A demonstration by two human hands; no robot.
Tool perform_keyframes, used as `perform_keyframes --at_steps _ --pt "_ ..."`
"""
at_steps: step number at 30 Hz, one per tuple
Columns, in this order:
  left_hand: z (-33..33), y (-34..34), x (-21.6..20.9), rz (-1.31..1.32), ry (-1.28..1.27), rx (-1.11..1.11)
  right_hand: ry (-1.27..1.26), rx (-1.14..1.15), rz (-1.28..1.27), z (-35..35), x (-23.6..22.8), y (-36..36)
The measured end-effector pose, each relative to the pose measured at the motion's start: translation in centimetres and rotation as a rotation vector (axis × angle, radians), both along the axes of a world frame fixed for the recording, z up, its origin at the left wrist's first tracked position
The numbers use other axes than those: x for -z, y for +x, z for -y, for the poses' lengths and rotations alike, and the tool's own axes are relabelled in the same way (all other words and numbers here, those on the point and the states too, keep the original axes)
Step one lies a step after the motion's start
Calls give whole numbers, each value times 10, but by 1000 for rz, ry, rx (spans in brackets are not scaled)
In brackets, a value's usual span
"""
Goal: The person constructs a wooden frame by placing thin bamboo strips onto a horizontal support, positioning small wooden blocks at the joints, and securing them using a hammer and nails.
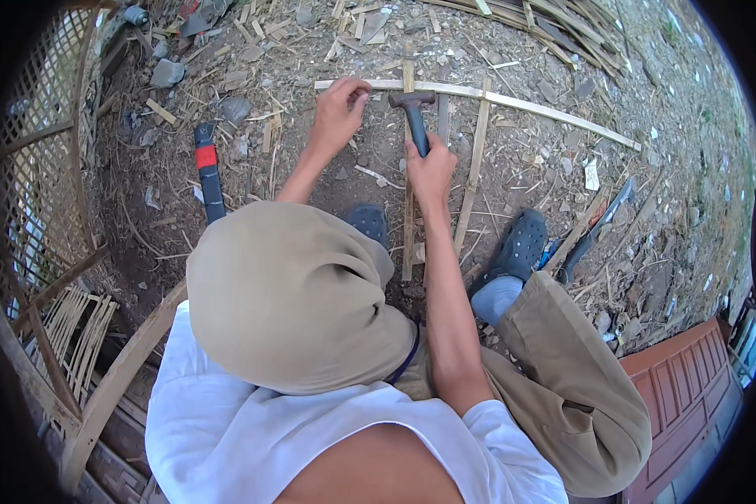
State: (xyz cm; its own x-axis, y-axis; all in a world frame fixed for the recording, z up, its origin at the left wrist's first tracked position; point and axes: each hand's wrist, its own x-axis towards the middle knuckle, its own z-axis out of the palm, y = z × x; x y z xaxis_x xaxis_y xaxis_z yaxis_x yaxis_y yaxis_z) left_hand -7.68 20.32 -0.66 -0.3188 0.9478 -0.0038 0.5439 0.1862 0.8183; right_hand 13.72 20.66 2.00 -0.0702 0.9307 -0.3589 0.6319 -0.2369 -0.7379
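My right hand [431, 172] is wrapped round the handle of a hammer [413, 99]. Its rusty brown head lies over the spot where a long pale bamboo strip [563, 116] crosses an upright bamboo strip [408, 227]. Close by the left end of the long strip is my left hand [336, 118], fingers curled and thumb near the fingertips; whatever they pinch, if anything, is too small to make out. A second upright strip [473, 164] meets the long one further right. All these strips lie on the ground in front of my feet.
A dark sheath with a red band [207, 172] lies on the left. To the right, a long-bladed knife [601, 223] rests beside my shoe [521, 244]. Bamboo strips [554, 29] are piled at the far right. Stones [168, 74] and wood chips litter the dirt; a lattice panel [46, 92] stands left.
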Motion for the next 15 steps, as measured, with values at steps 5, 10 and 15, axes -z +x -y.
perform_keyframes --at_steps 5,10,15 --pt "7 29 27 930 -176 -196 68 -27 -114 2 -1 -11" --pt "30 45 44 1152 -67 -205 56 -58 -134 5 14 -18" --pt "32 25 51 998 -222 -20 -21 -111 -53 13 25 -6"
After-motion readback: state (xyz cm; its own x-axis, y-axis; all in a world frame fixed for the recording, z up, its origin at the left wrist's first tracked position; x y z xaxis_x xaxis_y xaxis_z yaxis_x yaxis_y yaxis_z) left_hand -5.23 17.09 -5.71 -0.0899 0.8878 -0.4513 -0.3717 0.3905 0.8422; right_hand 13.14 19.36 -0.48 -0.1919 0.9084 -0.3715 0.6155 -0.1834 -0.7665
